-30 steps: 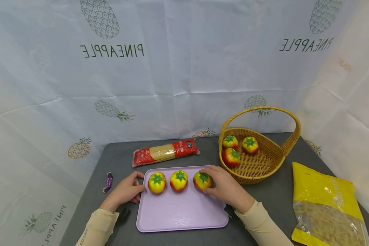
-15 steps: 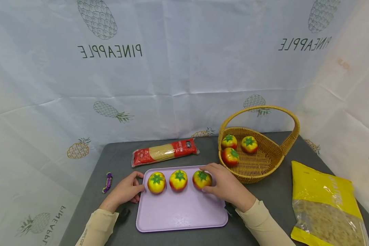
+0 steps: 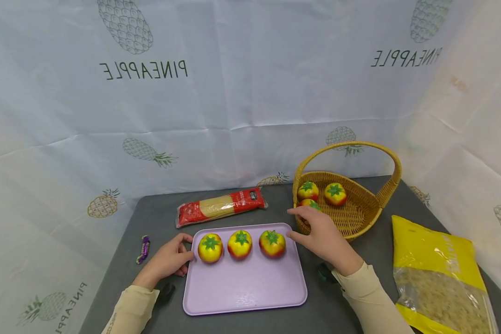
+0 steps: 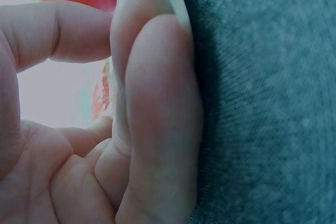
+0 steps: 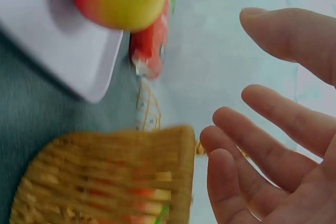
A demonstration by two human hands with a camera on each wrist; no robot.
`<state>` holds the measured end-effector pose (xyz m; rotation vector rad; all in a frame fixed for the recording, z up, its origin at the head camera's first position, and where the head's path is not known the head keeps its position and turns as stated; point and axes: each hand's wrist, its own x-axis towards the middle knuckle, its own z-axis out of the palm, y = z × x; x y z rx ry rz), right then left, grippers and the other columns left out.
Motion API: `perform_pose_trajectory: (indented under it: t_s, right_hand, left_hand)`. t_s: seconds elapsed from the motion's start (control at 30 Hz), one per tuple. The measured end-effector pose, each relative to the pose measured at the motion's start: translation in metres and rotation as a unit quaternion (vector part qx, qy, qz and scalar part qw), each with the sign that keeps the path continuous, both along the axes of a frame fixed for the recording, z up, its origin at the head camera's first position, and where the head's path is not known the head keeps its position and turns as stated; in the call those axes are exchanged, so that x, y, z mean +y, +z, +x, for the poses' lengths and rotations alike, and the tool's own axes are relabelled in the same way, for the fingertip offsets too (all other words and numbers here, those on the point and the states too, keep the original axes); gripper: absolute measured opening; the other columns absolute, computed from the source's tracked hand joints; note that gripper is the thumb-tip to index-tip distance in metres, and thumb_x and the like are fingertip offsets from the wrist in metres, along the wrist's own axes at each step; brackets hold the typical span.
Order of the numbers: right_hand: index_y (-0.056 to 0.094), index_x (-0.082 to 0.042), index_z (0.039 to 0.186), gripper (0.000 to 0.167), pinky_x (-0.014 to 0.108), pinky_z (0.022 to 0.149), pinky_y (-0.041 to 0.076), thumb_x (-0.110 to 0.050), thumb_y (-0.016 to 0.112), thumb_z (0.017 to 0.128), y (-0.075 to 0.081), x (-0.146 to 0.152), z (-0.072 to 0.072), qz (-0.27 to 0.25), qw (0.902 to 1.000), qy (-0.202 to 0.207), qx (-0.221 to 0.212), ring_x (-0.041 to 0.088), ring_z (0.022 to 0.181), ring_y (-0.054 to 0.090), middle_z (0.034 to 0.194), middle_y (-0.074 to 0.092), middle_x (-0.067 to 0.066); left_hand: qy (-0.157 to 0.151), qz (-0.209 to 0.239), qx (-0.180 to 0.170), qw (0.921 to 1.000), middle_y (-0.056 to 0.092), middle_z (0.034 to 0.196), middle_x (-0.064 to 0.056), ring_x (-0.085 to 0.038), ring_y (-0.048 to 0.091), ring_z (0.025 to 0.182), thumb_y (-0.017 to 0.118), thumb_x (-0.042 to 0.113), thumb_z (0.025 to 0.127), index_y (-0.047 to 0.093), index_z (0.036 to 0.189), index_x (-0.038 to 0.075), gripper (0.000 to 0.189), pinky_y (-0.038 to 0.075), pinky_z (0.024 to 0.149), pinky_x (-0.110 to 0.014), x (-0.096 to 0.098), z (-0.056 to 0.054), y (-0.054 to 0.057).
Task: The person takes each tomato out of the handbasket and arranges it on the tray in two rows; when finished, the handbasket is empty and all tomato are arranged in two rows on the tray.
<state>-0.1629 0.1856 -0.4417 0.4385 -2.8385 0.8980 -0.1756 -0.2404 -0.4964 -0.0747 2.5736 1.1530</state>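
Observation:
Three yellow-and-red tomatoes with green star-shaped tops sit in a row along the far side of a lilac tray (image 3: 246,290): a left tomato (image 3: 210,249), a middle tomato (image 3: 240,245) and a right tomato (image 3: 272,244). My left hand (image 3: 169,258) holds the tray's left rim with thumb and fingers; the left wrist view shows its fingers low against the grey tabletop. My right hand (image 3: 323,236) hovers between the right tomato and the wicker basket (image 3: 355,218), holding nothing. Its fingers (image 5: 283,166) are spread from the thumb in the right wrist view.
The basket, at the back right with a tall handle, contains three more tomatoes (image 3: 335,193), one partly hidden by my right hand. A red noodle packet (image 3: 221,207) lies behind the tray. A purple candy (image 3: 144,249) is at left, a yellow pasta bag (image 3: 438,273) at right.
My right hand has let go of the right tomato and moved right and up, toward the basket. The tomato stays on the tray. My left hand keeps its place at the rim.

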Motion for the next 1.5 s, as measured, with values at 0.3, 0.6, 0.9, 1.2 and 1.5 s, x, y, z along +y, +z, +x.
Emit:
perform_pose_trajectory:
  t_s: [0.3, 0.6, 0.9, 1.2, 1.5]
  right_hand:
    - [0.067, -0.012, 0.144, 0.058, 0.059, 0.102, 0.059, -0.036, 0.084, 0.094, -0.002, 0.040, -0.012, -0.044, 0.9968, -0.066, -0.009, 0.038, 0.121, 0.070, 0.143, 0.070, 0.015]
    - [0.059, -0.007, 0.151, 0.066, 0.065, 0.109, 0.053, -0.041, 0.078, 0.098, -0.012, 0.056, -0.031, -0.042, 0.9935, -0.086, -0.062, 0.045, 0.132, 0.064, 0.152, 0.062, 0.021]
    - [0.056, -0.005, 0.153, 0.070, 0.064, 0.109, 0.053, -0.044, 0.077, 0.099, -0.018, 0.058, -0.040, -0.038, 0.9902, -0.094, -0.097, 0.046, 0.132, 0.064, 0.153, 0.061, 0.023]
    - [0.057, -0.006, 0.152, 0.070, 0.064, 0.109, 0.053, -0.046, 0.076, 0.099, -0.017, 0.058, -0.047, -0.032, 0.9869, -0.098, -0.124, 0.046, 0.132, 0.063, 0.150, 0.063, 0.024]
    - [0.056, -0.005, 0.152, 0.069, 0.062, 0.109, 0.055, -0.044, 0.076, 0.099, -0.013, 0.057, -0.049, -0.023, 0.9864, -0.093, -0.134, 0.045, 0.130, 0.064, 0.148, 0.064, 0.024]
  left_hand:
    - [0.000, -0.001, -0.003, 1.0000, 0.062, 0.082, -0.008, -0.022, 0.065, 0.059, 0.077, 0.021, 0.095, 0.056, 0.138, 0.008, 0.050, 0.061, 0.058, -0.034, -0.003, 0.001, -0.002]
    - [0.008, 0.003, -0.002, 1.0000, 0.062, 0.082, -0.008, -0.022, 0.065, 0.059, 0.077, 0.021, 0.095, 0.055, 0.139, 0.007, 0.051, 0.060, 0.057, -0.033, -0.008, 0.002, -0.003]
    - [0.001, -0.007, 0.003, 1.0000, 0.062, 0.081, -0.008, -0.022, 0.064, 0.059, 0.077, 0.022, 0.095, 0.056, 0.137, 0.008, 0.050, 0.061, 0.058, -0.033, -0.005, 0.001, 0.000]
    - [-0.002, 0.003, 0.004, 1.0000, 0.062, 0.081, -0.008, -0.022, 0.064, 0.058, 0.077, 0.022, 0.095, 0.056, 0.136, 0.007, 0.048, 0.061, 0.058, -0.033, -0.003, 0.001, 0.000]
    - [-0.004, 0.010, 0.006, 0.9999, 0.062, 0.080, -0.008, -0.022, 0.064, 0.058, 0.077, 0.021, 0.094, 0.057, 0.135, 0.007, 0.047, 0.060, 0.057, -0.033, -0.003, 0.001, 0.000]
